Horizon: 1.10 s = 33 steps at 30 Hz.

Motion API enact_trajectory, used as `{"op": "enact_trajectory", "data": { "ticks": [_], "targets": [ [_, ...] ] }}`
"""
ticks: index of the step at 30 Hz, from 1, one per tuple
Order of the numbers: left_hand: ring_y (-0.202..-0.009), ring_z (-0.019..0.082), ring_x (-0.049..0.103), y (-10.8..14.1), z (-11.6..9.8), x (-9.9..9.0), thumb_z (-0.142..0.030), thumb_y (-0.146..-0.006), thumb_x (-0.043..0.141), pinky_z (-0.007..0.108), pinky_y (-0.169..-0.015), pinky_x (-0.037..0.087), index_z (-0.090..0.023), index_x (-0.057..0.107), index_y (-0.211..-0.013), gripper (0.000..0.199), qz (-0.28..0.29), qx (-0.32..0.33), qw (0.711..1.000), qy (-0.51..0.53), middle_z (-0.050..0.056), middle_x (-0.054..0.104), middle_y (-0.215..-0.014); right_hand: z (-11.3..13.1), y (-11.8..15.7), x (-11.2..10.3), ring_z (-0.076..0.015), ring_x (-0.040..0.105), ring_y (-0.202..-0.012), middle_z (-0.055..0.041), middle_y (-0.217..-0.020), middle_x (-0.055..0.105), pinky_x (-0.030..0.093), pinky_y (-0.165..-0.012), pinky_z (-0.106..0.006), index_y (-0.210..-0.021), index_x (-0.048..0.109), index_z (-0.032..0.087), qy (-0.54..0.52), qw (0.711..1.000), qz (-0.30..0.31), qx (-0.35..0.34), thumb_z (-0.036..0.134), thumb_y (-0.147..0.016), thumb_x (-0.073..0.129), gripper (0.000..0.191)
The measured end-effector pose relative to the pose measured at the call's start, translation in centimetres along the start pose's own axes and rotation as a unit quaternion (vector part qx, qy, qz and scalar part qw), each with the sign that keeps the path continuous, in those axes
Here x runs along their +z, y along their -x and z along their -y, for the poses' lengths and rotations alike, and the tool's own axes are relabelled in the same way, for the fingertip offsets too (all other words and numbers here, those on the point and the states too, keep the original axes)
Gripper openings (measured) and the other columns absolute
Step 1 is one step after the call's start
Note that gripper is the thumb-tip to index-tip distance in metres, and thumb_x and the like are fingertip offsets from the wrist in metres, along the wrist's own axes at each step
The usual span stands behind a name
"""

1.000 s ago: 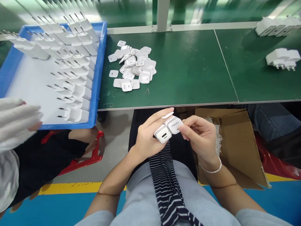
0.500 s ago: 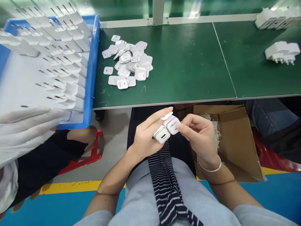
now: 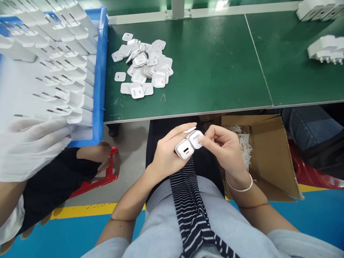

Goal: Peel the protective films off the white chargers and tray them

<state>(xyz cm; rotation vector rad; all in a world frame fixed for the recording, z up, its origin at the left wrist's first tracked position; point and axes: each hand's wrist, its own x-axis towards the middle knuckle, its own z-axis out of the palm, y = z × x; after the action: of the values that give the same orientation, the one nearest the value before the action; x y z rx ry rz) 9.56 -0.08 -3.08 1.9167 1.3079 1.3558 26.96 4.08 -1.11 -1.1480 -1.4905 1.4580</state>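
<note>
Over my lap, my left hand [image 3: 168,152] is wrapped round two white USB chargers held side by side. The nearer charger [image 3: 184,149] shows its end face with a port. The other charger [image 3: 195,139] has grey lettering on its face. A thin white cover plate [image 3: 190,129] sticks out by my left fingertips. My right hand [image 3: 224,147] is closed, its thumb pressed against the lettered face at its right side; what its curled fingers hold behind is hidden.
A pile of white cover plates [image 3: 146,62] lies on the green bench [image 3: 209,64]. At left is a blue tray [image 3: 100,71] of white plug chargers, with a co-worker's gloved hand [image 3: 34,147] over it. More plugs [image 3: 326,49] stand at right. Below sits an open cardboard box [image 3: 271,154].
The lettered charger has tilted a little in my hands, and my right thumb has shifted slightly up across its face. The co-worker's gloved hand has moved slightly at the tray. The view has shifted slightly.
</note>
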Motion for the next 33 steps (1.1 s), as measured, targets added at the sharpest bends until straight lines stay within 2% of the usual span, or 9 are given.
{"op": "enact_trajectory", "data": {
  "ticks": [7, 12, 17, 20, 23, 26, 30, 33],
  "targets": [
    [-0.117, 0.021, 0.070, 0.3, 0.4, 0.7, -0.004, -0.079, 0.072, 0.031, -0.102, 0.060, -0.014, 0.068, -0.122, 0.045, -0.011, -0.020, 1.000, 0.000, 0.014, 0.070, -0.131, -0.1, -0.2, -0.2, -0.0064, 0.026, -0.052, 0.0082, -0.055, 0.034, 0.018, -0.048, -0.025, -0.062, 0.048, 0.018, 0.044, 0.999, 0.000, -0.013, 0.022, -0.085, 0.075, 0.036],
    [-0.116, 0.020, 0.070, 0.5, 0.6, 1.1, -0.006, -0.080, 0.073, 0.031, -0.101, 0.060, -0.014, 0.069, -0.121, 0.042, -0.025, -0.040, 0.999, 0.014, 0.013, 0.070, -0.130, -0.6, -0.3, -0.4, -0.0067, 0.023, -0.053, 0.0079, -0.056, 0.031, 0.017, -0.048, -0.026, -0.060, 0.044, 0.019, 0.049, 0.999, 0.018, 0.008, 0.029, -0.085, 0.077, 0.043],
    [-0.113, 0.021, 0.072, 0.7, 1.2, 1.5, -0.011, -0.077, 0.079, 0.034, -0.102, 0.060, -0.016, 0.074, -0.113, 0.036, -0.027, -0.109, 0.990, 0.085, 0.011, 0.073, -0.127, -1.9, -0.5, 0.4, -0.0075, 0.025, -0.053, 0.0068, -0.055, 0.032, 0.018, -0.048, -0.026, -0.056, 0.040, 0.019, 0.016, 0.999, 0.025, 0.017, 0.038, -0.085, 0.076, 0.050],
    [-0.112, 0.021, 0.072, 1.0, 1.4, 1.7, -0.014, -0.077, 0.081, 0.035, -0.101, 0.060, -0.017, 0.075, -0.109, 0.032, -0.024, -0.134, 0.983, 0.123, 0.011, 0.073, -0.127, -2.4, -0.4, 1.0, -0.0073, 0.024, -0.052, 0.0072, -0.054, 0.031, 0.018, -0.048, -0.026, -0.055, 0.038, 0.020, 0.037, 0.999, 0.011, 0.003, 0.036, -0.084, 0.076, 0.050],
    [-0.114, 0.022, 0.071, 1.2, 1.5, 1.8, -0.015, -0.079, 0.080, 0.037, -0.102, 0.059, -0.017, 0.074, -0.112, 0.034, -0.034, -0.127, 0.983, 0.129, 0.012, 0.072, -0.128, -2.5, -0.1, 1.2, -0.0071, 0.024, -0.051, 0.0076, -0.053, 0.031, 0.018, -0.049, -0.026, -0.056, 0.039, 0.019, 0.093, 0.995, -0.004, -0.018, 0.031, -0.084, 0.076, 0.048],
    [-0.115, 0.023, 0.071, 1.3, 1.7, 1.6, -0.016, -0.079, 0.080, 0.040, -0.103, 0.059, -0.018, 0.074, -0.114, 0.035, -0.030, -0.118, 0.986, 0.116, 0.012, 0.072, -0.128, -2.5, -0.1, 0.9, -0.0073, 0.025, -0.051, 0.0076, -0.052, 0.032, 0.019, -0.049, -0.026, -0.056, 0.041, 0.019, 0.107, 0.994, 0.010, -0.018, 0.035, -0.082, 0.078, 0.048],
    [-0.116, 0.024, 0.071, 1.2, 2.1, 0.8, -0.017, -0.080, 0.080, 0.041, -0.103, 0.060, -0.019, 0.072, -0.118, 0.039, 0.000, -0.065, 0.990, 0.123, 0.012, 0.072, -0.129, -2.5, -1.2, -0.3, -0.0088, 0.030, -0.053, 0.0051, -0.056, 0.038, 0.022, -0.050, -0.026, -0.058, 0.048, 0.019, -0.010, 0.999, 0.045, 0.007, 0.053, -0.089, 0.069, 0.051],
    [-0.117, 0.023, 0.071, 1.3, 2.2, 0.2, -0.013, -0.086, 0.070, 0.036, -0.099, 0.062, -0.019, 0.068, -0.124, 0.039, 0.028, 0.013, 0.999, 0.044, 0.012, 0.070, -0.133, -2.5, -2.0, -0.8, -0.0086, 0.030, -0.054, 0.0053, -0.058, 0.039, 0.024, -0.051, -0.025, -0.062, 0.053, 0.019, -0.079, 0.993, 0.071, 0.051, 0.055, -0.088, 0.071, 0.048]
  ]
}}
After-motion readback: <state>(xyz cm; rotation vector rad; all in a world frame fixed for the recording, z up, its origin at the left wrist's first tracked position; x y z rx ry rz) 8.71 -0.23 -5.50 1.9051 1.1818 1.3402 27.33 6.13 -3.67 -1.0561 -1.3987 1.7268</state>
